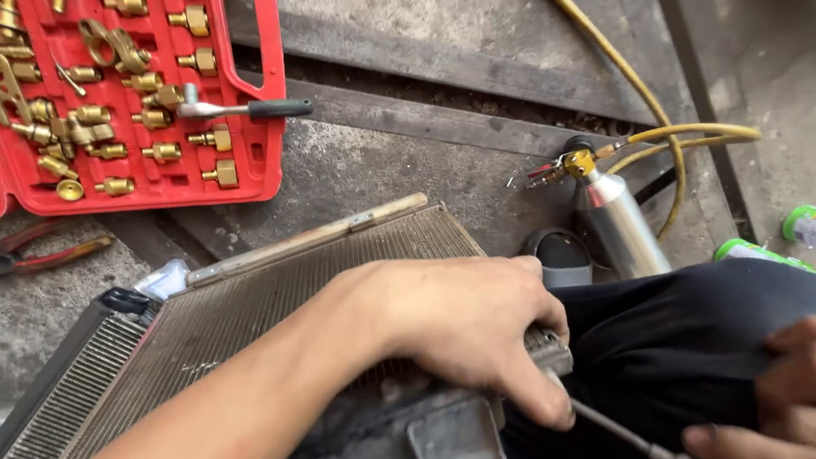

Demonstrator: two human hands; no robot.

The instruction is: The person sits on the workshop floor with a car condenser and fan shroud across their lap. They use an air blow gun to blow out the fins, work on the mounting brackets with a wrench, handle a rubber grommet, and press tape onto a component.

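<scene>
Finned radiator core (pixel 238 313) lies on concrete slab (pixel 402 161) | left hand (pixel 456 324) rests on its right corner | fitting case (pixel 110 88) behind, ratchet (pixel 240 108) on it | pliers (pixel 17 259) left | metal canister (pixel 619 221) right, hose (pixel 631 82) apparently attached | right hand (pixel 806 392) far right on dark cloth (pixel 674 344).

Bare concrete (pixel 363 169) is left open between the red fitting case (pixel 111 98) at the far left and the finned condenser (pixel 239 323) lying near. To the right, passage is narrowed by a metal canister (pixel 619 226) with yellow hoses (pixel 653 110) looped behind it. The near right is taken up by a dark-trousered knee (pixel 693 333). Pliers (pixel 22 258) lie at the left edge.
</scene>
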